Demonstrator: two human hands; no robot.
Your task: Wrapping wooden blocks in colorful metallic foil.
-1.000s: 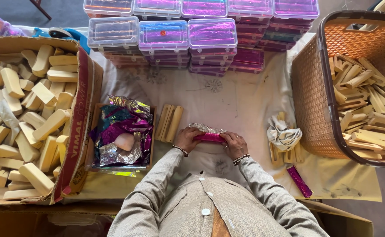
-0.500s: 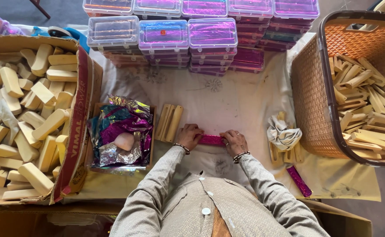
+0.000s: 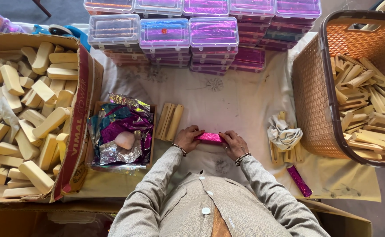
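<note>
Cardboard box [image 3: 85,87] at far left, full of pale yellow bars [image 3: 43,127]. Beside it, tray of foil sheets [image 3: 122,131], pink and silver, with small pinkish lump on top. Three bare bars [image 3: 169,121] lie just right of tray. Left hand [image 3: 187,138] pinches left end of pink wrapped bar [image 3: 209,138], fingers closed on it. Right hand [image 3: 232,143] clamps right end likewise. Bar rests on cream cloth [image 3: 245,101], directly before person. Further right: crumpled rag [image 3: 282,134], second wrapped bar [image 3: 299,181], brown basket [image 3: 308,101] holding more bars. Clear lidded boxes [image 3: 214,33] stacked along far edge.

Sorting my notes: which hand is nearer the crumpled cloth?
Right hand; the cloth lies just beyond it. The left hand is across the pink bar, farther away.
</note>
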